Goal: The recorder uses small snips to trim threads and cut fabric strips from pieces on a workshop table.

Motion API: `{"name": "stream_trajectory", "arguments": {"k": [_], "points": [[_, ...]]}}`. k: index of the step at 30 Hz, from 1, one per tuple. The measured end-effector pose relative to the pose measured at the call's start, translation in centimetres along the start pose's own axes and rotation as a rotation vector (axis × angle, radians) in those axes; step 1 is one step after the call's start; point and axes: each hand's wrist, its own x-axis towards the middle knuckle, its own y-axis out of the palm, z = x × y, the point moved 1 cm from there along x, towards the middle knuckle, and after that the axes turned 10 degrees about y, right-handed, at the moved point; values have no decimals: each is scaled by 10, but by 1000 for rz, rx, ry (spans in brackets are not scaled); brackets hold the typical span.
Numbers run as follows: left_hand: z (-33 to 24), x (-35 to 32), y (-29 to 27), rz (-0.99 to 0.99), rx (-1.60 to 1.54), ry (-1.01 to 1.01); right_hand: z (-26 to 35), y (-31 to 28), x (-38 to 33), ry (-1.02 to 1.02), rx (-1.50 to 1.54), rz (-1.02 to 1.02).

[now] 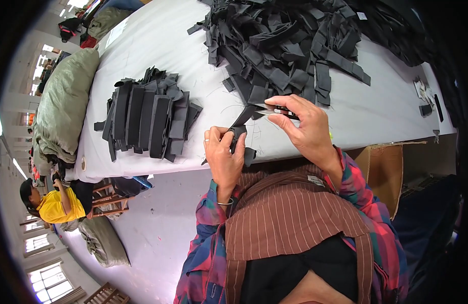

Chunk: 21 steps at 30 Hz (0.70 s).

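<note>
Fabric piece: a dark grey strip of cloth (240, 133) is held just above the near edge of the table, one end bunched low by the left hand and the other end rising toward the right hand.
Left hand: the left hand (225, 157) is closed on the lower end of the strip, thumb on top, with a ring on one finger and a thin bangle at the wrist.
Right hand: the right hand (304, 126) is curled around small thread snips (277, 110), whose pale blades point left and meet the upper end of the strip.
Sorted stack: a neat pile of grey and black strips (148, 116) lies on the table to the left of the hands, near but apart from them.
Loose heap: a large tangled heap of similar dark pieces (284, 45) covers the far side of the table, beyond the right hand.
Table: a white-covered worktable (158, 45) carries both piles.
Carton: an open cardboard box (383, 169) stands below the table edge on the person's right.
Sack: a bulging grey-green sack (67, 96) leans on the table's left end.
Other person: a seated person in a yellow top (54, 202) is well to the left, beside the floor-level sacks.
</note>
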Motion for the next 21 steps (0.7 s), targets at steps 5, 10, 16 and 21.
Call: {"name": "stream_trajectory", "arguments": {"k": [5, 10, 16, 21], "points": [[-2, 0, 2, 31, 95, 35, 2, 2, 0, -98, -205, -98], [-5, -1, 4, 48, 132, 61, 1, 5, 4, -168, -372, -106], [-8, 0, 4, 66, 142, 54, -3, 7, 7, -184, -456, -94], [-7, 3, 3, 69, 150, 62, -4, 3, 9, -120, -414, -62]]}}
